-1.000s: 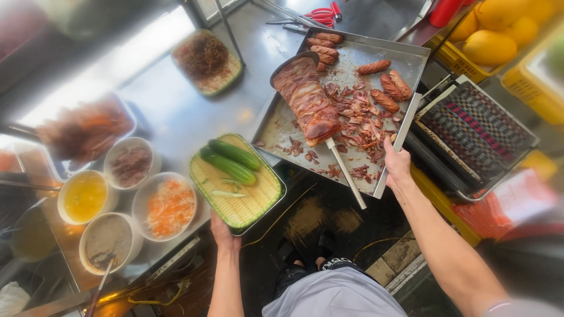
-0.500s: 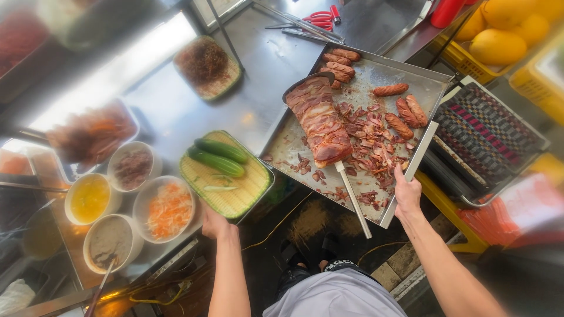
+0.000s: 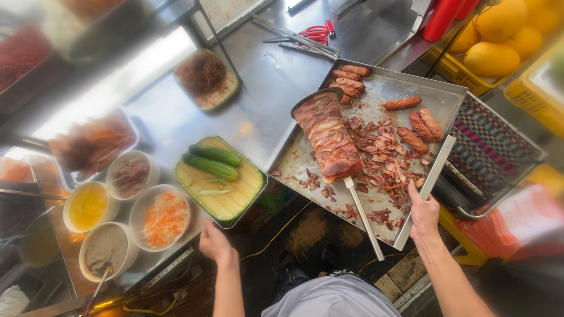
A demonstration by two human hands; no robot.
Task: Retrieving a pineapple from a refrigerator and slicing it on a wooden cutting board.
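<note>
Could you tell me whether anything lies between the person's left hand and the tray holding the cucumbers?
Nothing visible does. The left hand sits just below the near corner of the green tray, with only the counter edge between them; the cucumbers lie farther back.

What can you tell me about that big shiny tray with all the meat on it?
The large rectangular metal tray has low raised rims and looks like greasy steel. It sits tilted on the steel counter, its near corner hanging past the edge. On it lie a slab of roasted sliced pork on a long-handled metal scoop, chopped meat bits and browned sausages. The right hand grips its right rim; the left hand does not touch it.
</note>
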